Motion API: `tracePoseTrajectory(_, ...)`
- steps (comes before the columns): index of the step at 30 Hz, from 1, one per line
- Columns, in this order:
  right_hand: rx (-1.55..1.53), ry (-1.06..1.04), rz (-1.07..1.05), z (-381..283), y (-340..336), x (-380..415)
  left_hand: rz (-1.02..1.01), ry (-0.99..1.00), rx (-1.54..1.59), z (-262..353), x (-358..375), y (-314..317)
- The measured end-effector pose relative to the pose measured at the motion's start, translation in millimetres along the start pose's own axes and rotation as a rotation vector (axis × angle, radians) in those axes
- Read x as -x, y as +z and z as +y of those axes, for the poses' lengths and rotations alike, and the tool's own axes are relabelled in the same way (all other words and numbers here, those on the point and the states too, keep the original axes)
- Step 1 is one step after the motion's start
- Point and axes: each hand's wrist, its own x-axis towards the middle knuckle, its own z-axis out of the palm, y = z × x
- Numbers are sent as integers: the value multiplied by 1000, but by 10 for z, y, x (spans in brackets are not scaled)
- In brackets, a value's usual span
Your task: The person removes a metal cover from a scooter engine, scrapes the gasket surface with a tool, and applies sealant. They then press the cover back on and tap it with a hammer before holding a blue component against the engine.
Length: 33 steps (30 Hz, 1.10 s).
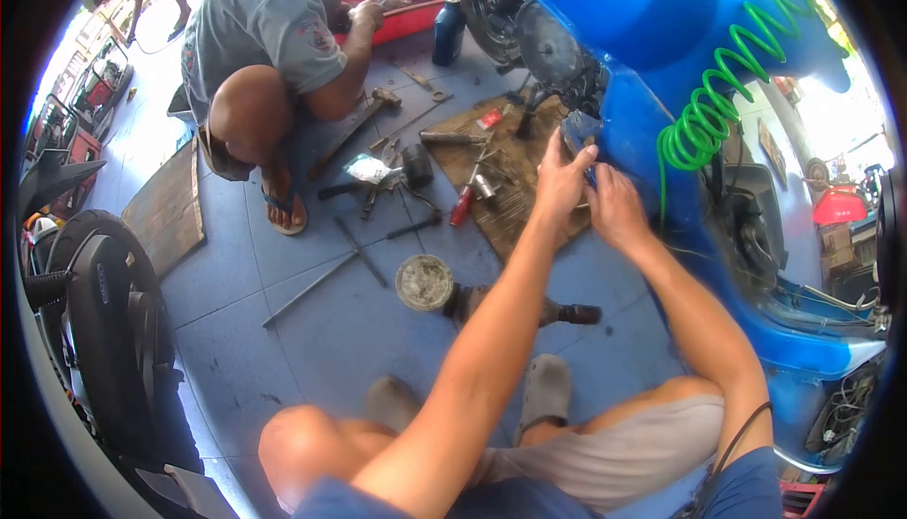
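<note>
Scooter (633,132), blue-bodied, right of the fingers and just beside them. 1 co-worker (260,37) bent low, well left and beyond. Brown board (520,174) on tiles, below and left of the fingers, tools on it. Green coiled hose (699,122) to their right. Hammer (354,132) flat, well left. 2 hands close together: left hand (564,174) has fingers closed on a gray part; right hand (619,203) has fingers bent beside it, grip unclear. Red-handled tool (462,205) left of both. Gray part (578,128) at left fingertips, against scooter's side.
</note>
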Motion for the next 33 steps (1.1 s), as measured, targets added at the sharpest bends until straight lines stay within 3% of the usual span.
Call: tracePoseTrajectory(33,4,7,12,14,19,-5,-39,-26,24,-32,-20,-18)
